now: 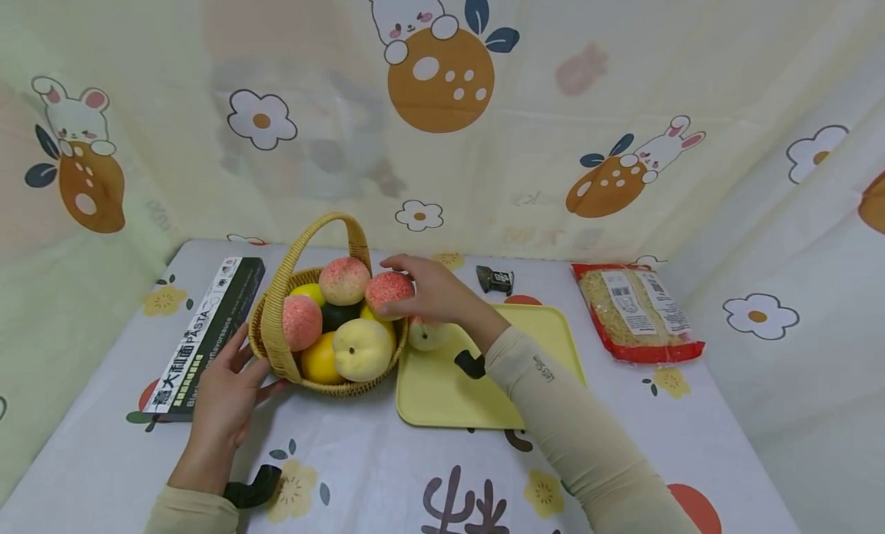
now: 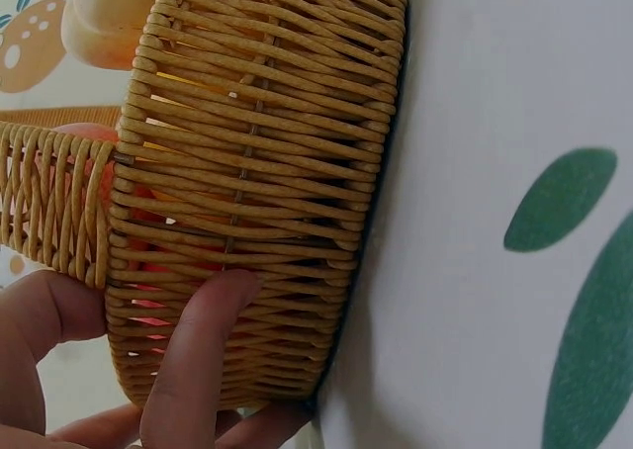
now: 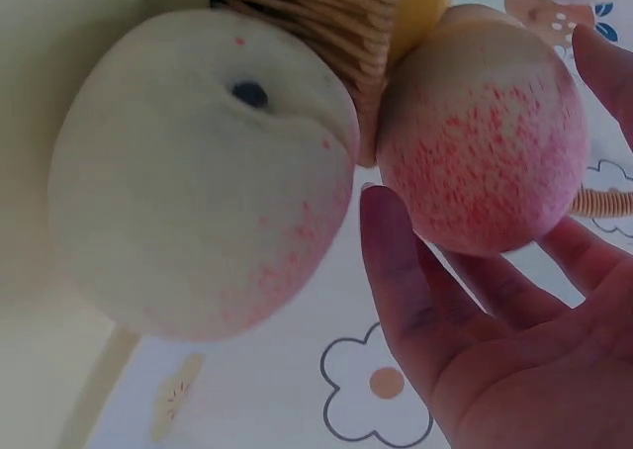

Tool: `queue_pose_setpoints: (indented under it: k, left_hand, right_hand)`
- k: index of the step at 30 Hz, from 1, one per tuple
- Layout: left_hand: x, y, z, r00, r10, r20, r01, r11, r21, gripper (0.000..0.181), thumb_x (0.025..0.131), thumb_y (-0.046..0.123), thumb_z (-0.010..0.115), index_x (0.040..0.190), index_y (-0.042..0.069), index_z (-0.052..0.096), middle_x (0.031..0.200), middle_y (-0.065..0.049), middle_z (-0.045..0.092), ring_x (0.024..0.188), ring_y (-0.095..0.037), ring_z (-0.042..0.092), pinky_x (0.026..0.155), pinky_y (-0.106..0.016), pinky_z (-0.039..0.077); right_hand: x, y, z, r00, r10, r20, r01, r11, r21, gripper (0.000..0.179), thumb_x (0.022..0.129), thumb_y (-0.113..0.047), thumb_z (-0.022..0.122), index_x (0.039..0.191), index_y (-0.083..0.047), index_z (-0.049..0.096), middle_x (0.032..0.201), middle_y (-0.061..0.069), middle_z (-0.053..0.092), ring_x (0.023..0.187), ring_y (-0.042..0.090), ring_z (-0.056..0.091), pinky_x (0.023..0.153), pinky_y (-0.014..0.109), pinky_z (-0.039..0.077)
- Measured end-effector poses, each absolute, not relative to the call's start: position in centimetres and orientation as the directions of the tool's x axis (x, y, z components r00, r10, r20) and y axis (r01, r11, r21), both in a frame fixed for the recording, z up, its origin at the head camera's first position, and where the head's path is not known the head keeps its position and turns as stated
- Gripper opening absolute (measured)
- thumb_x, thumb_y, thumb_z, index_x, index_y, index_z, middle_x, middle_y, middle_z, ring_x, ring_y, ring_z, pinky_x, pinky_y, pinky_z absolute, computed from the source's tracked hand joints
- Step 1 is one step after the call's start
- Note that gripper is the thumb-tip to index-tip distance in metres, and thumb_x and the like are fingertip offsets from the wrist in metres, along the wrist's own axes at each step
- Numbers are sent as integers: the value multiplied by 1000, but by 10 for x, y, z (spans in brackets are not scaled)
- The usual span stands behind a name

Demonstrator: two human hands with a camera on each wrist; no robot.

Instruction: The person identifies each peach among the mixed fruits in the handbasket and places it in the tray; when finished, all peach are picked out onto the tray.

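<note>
A wicker basket [image 1: 353, 390] with an arched handle holds peaches and yellow and dark green fruit. My left hand [image 1: 227, 392] rests against its left side, a fingertip [image 2: 229, 286] touching the weave below the handle's base. My right hand [image 1: 442, 292] holds a red-speckled peach [image 1: 389, 288] at the basket's right rim, fingers curved about it. In the right wrist view, that peach [image 3: 485, 137] sits against the wicker. A paler peach [image 1: 427, 334] lies on the yellow tray [image 1: 442, 403], beside the basket. Another pale peach [image 1: 362, 349] tops the near side of the pile.
A dark pasta box [image 1: 207, 342] lies left of the basket. Behind the tray is a small dark packet [image 1: 495, 279]. To the right lies a red-edged bag [image 1: 634, 311] of pale contents. A printed curtain [image 1: 311, 180] hangs behind the table.
</note>
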State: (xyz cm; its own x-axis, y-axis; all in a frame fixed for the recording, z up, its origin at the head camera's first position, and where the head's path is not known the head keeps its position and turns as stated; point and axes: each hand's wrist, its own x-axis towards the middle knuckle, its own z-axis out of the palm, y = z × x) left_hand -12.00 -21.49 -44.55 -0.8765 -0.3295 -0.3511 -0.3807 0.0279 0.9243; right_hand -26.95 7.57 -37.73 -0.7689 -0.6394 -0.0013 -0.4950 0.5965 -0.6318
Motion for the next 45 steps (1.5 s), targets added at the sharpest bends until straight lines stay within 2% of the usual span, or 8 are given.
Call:
queue_pose_setpoints:
  k: [11,20,27,32,36,45]
  left_hand:
    - [-119,-214,-445,-882,-331,-335,-365,30,931,84,102,15,63,168,43,19,173,-9,34,137,-32,55,84,-32,66]
    - [-120,-215,-446,-882,-331,-336,-365,28,931,84,101,16,64,168,43,19,173,-10,33,136,-33,55,83,-31,66]
    - [-120,-214,-446,-880,-328,-344,-372,24,928,85,102,17,65,168,44,19,174,-10,32,133,-32,57,84,-31,66]
    - [-120,-215,-447,-879,-327,-346,-374,25,927,85,102,18,65,168,44,18,174,-10,31,133,-32,56,84,-31,66]
    - [-120,-214,-446,-878,-330,-346,-375,27,927,85,101,17,65,168,43,18,174,-10,32,133,-32,57,83,-31,67]
    - [-119,-214,-446,-879,-326,-347,-378,33,925,85,102,17,65,168,43,18,174,-11,30,136,-34,55,83,-31,66]
  right_hand:
    - [-268,70,-381,-767,-642,8,-528,624,-576,76,88,-42,80,154,-14,54,151,8,61,134,28,58,116,47,51]
    - [-263,69,-379,-776,-630,23,-522,621,-585,76,88,-42,81,153,-12,55,148,8,63,129,27,61,111,46,54]
    - [-258,75,-374,-805,-593,18,-480,634,-607,77,87,-44,82,154,-18,55,155,5,58,136,27,56,116,47,51]
    - [-254,84,-367,-821,-571,21,-455,632,-627,76,87,-44,81,154,-20,56,156,3,58,133,25,58,114,47,52]
    - [-251,92,-364,-832,-554,36,-442,622,-646,73,86,-42,81,152,-20,57,154,3,59,129,25,60,110,45,55]
    - [-241,117,-359,-849,-523,75,-435,613,-659,71,87,-40,85,150,-21,60,147,0,64,112,21,64,90,38,59]
